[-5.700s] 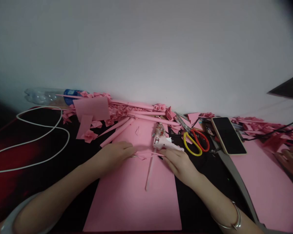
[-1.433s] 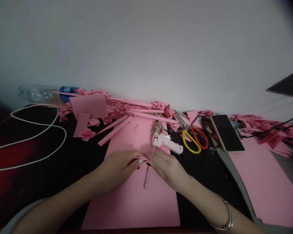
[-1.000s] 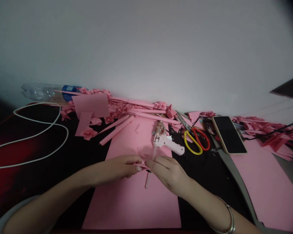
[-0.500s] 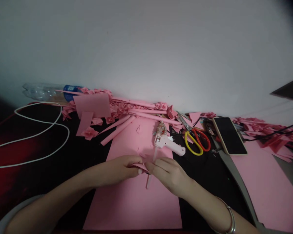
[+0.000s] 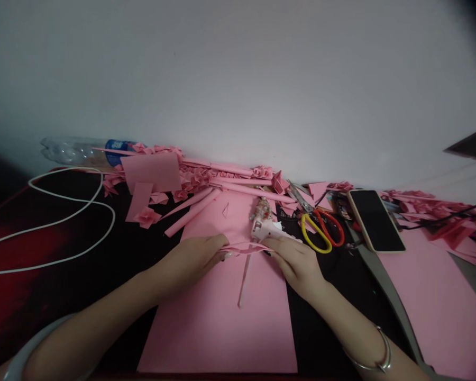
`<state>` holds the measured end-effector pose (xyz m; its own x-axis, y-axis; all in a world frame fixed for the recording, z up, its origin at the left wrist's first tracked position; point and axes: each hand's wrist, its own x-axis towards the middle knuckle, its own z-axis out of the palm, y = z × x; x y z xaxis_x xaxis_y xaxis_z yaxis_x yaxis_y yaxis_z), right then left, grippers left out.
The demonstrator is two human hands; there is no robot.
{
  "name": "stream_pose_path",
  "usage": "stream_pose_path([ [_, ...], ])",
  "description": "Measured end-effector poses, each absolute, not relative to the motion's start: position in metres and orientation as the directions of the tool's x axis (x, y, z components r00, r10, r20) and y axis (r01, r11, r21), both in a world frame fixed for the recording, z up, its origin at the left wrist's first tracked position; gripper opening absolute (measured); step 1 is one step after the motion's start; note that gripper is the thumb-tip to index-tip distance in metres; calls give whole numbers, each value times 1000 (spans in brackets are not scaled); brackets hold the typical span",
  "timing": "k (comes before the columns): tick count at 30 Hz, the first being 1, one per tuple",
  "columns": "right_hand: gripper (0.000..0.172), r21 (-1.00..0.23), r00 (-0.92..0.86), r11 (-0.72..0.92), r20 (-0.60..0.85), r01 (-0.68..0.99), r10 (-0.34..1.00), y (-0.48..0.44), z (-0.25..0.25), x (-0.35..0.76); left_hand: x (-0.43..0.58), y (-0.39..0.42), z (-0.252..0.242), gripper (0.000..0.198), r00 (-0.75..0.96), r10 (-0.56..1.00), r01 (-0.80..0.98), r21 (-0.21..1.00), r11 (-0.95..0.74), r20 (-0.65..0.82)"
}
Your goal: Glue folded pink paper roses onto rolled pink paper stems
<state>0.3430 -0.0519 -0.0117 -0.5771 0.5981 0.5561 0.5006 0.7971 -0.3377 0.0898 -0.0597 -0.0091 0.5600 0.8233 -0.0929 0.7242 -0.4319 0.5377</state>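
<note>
With the folded pink paper [image 5: 244,248] as the dial's centre, a clear bottle [image 5: 73,151] lies at ten o'clock and a white cable [image 5: 90,202] loops between nine and ten. The left hand [image 5: 198,259] pinches the paper at nine o'clock and the right hand [image 5: 295,259] pinches it at three, a two-ended hold that probably keeps the strip taut and its layers together. The glue gun [image 5: 266,228], between one and two, points its nozzle away, presumably sparing the fingers; its stick extends toward six. Between two and three, the scissors [image 5: 311,211] turn their handles nearer the person, apparently for easy reach, with a phone [image 5: 376,221] beyond. Several left fingertips are hidden, the paper's fold count is unclear, the right hand covers the gun's handle, and the right-hand pile [image 5: 432,203] is cut off.
</note>
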Motion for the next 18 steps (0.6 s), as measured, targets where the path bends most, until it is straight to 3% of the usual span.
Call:
stream_pose_path([
  [4,25,-341,-606,811,542,475,582,-53,-12,343,91,-64,-18,29,570,813,778,395,-489,-117],
  [13,25,-368,-627,801,499,472,599,-51,-11,343,98,-64,-23,30,590,802,772,355,-528,-92],
  [18,35,-397,-485,687,500,608,718,-45,-9,346,93,-59,-11,31,458,886,834,382,-398,-77],
])
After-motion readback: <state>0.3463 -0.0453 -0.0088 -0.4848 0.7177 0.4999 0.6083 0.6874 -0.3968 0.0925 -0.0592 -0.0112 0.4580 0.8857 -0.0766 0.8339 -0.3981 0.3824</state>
